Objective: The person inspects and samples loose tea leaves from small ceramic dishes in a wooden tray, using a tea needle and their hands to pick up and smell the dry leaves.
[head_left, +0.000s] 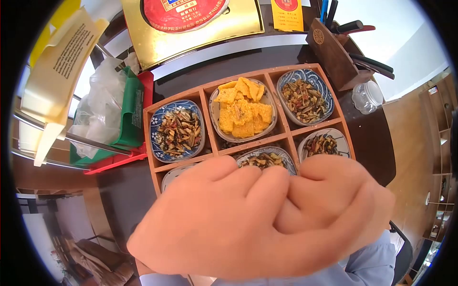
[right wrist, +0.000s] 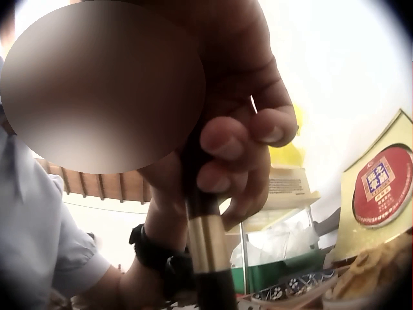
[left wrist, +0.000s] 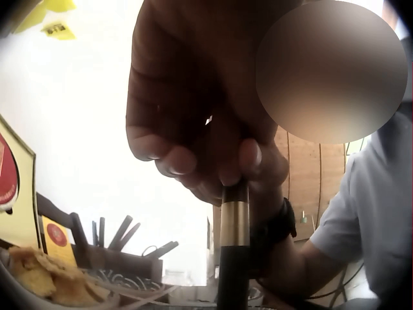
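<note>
Both hands are closed, fingers curled round a dark rod [right wrist: 210, 242] with a gold band, its lower part pointing down below the fingers. The left hand [head_left: 210, 219] and right hand [head_left: 336, 205] are pressed side by side over the near part of the wooden tray [head_left: 212, 148]; from the head view they hide the rod. Beneath and beyond them, the tray's compartments hold patterned bowls. The far middle bowl [head_left: 214, 121] has yellow crisps [head_left: 241, 114]; the far left bowl [head_left: 153, 129] and far right bowl [head_left: 323, 87] hold a dried mix. The near middle bowl [head_left: 288, 161] and near right bowl [head_left: 302, 148] hold a similar mix, partly covered by the hands, and the near left bowl [head_left: 172, 175] barely shows. Left of the tray stands a green bin [head_left: 130, 102] with plastic bags [head_left: 102, 90]; beyond the tray are a gold box [head_left: 143, 45] and a yellow card [head_left: 288, 20]. A wooden pen holder [head_left: 331, 59] and a clear jar [head_left: 365, 97] sit to its right.
</note>
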Demonstrator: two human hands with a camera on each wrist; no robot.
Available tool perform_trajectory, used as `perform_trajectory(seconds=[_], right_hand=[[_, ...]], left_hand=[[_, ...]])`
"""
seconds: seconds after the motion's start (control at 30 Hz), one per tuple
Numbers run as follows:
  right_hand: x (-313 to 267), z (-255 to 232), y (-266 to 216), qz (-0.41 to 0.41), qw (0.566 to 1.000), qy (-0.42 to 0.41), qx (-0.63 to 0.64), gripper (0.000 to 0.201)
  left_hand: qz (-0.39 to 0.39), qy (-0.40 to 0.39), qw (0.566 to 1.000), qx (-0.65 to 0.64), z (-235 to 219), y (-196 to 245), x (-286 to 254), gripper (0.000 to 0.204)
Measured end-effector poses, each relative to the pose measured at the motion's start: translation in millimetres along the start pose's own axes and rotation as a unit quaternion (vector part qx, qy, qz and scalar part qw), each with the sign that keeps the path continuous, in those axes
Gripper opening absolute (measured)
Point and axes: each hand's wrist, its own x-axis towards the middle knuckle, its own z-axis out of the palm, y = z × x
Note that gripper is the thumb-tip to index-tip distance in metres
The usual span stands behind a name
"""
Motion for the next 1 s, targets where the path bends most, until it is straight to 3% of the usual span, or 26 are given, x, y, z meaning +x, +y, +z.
perform_trajectory(seconds=[0.03,0.07,0.1,0.13,0.2,0.3,0.33,0.4,0.5,0.53,0.57,0.6,0.63,0.67,0.7,0.73,0.77,0.8,0.83,0.87,0.9,0.93,1.0], right_hand=[[-9.4,-5.4,5.2,-0.002,1.000,0.002,0.010,0.026],[-10.7,-8.8,-3.0,-0.003,1.000,0.003,0.021,0.025],[-10.9,-8.6,-4.0,-0.004,0.999,0.002,0.033,0.025],[-9.5,-8.7,-4.1,-0.005,0.999,0.000,0.045,0.024],[-3.0,-6.7,-2.5,-0.007,0.998,0.001,0.065,0.023],[16.2,1.4,-0.3,-0.010,0.996,0.009,0.089,0.021],[10.6,-2.7,4.4,-0.012,0.995,0.012,0.096,0.021],[3.3,-9.5,-15.4,-0.016,0.993,0.014,0.117,0.019],[15.3,-3.9,-2.5,-0.021,0.988,0.012,0.154,0.018],[18.7,-2.8,-0.1,-0.024,0.986,0.013,0.163,0.017],[27.5,0.0,-11.4,-0.027,0.985,0.015,0.171,0.017],[22.6,-2.3,-0.9,-0.030,0.983,0.017,0.179,0.016],[26.2,-1.5,-1.8,-0.033,0.982,0.021,0.186,0.015],[20.1,-5.8,1.7,-0.036,0.980,0.023,0.195,0.015],[16.4,-8.3,-1.7,-0.038,0.978,0.025,0.205,0.014],[36.7,-2.3,-11.8,-0.041,0.975,0.024,0.218,0.014],[64.3,12.1,-31.9,-0.043,0.972,0.023,0.230,0.013],[81.3,19.3,-42.4,-0.046,0.969,0.023,0.241,0.013],[26.7,-5.3,4.5,-0.049,0.967,0.024,0.250,0.012],[45.6,3.8,4.3,-0.052,0.964,0.026,0.258,0.012],[53.8,7.2,2.7,-0.054,0.962,0.027,0.265,0.011],[53.9,6.5,3.8,-0.056,0.960,0.029,0.273,0.011],[50.1,2.4,0.7,-0.060,0.955,0.033,0.290,0.009]], left_hand=[[0.001,-0.001,1.000,0.001,14.5,6.2,2.5,0.044],[-0.057,0.168,0.980,0.086,39.1,16.3,6.6,0.040],[-0.113,0.329,0.923,0.166,54.6,22.8,5.6,0.038],[-0.115,0.327,0.924,0.164,51.6,21.5,4.2,0.038],[-0.070,0.190,0.975,0.095,29.5,11.0,-0.2,0.039],[0.009,-0.019,1.000,-0.007,1.4,-2.4,-1.1,0.043],[0.011,-0.019,1.000,-0.005,4.3,-3.1,0.0,0.043],[0.027,0.107,0.994,0.011,24.5,-2.6,-2.2,0.038],[0.044,0.289,0.956,0.032,42.4,-2.4,4.2,0.033],[0.044,0.289,0.956,0.033,30.6,-2.1,-0.5,0.033],[0.076,0.075,0.993,0.057,-4.7,-3.8,11.5,0.031],[0.105,-0.143,0.981,0.081,-24.4,-4.5,18.1,0.029],[0.106,-0.142,0.981,0.084,-20.9,1.1,19.8,0.029],[-0.023,-0.010,0.999,0.032,-11.2,11.7,22.0,0.026],[-0.152,0.122,0.980,-0.023,0.1,18.7,22.9,0.022],[-0.155,0.121,0.980,-0.023,19.1,16.4,20.2,0.022],[-0.069,0.272,0.959,0.024,43.8,9.7,15.1,0.019],[0.021,0.415,0.907,0.072,48.3,3.8,20.9,0.016],[0.022,0.416,0.906,0.073,41.3,3.4,12.7,0.016],[-0.016,0.231,0.973,0.000,20.8,1.5,5.0,0.028],[-0.053,0.036,0.995,-0.073,6.5,2.5,3.0,0.040],[-0.050,0.036,0.995,-0.072,3.3,7.6,3.3,0.040],[-0.116,0.059,0.991,-0.022,1.9,16.4,5.6,0.032]])
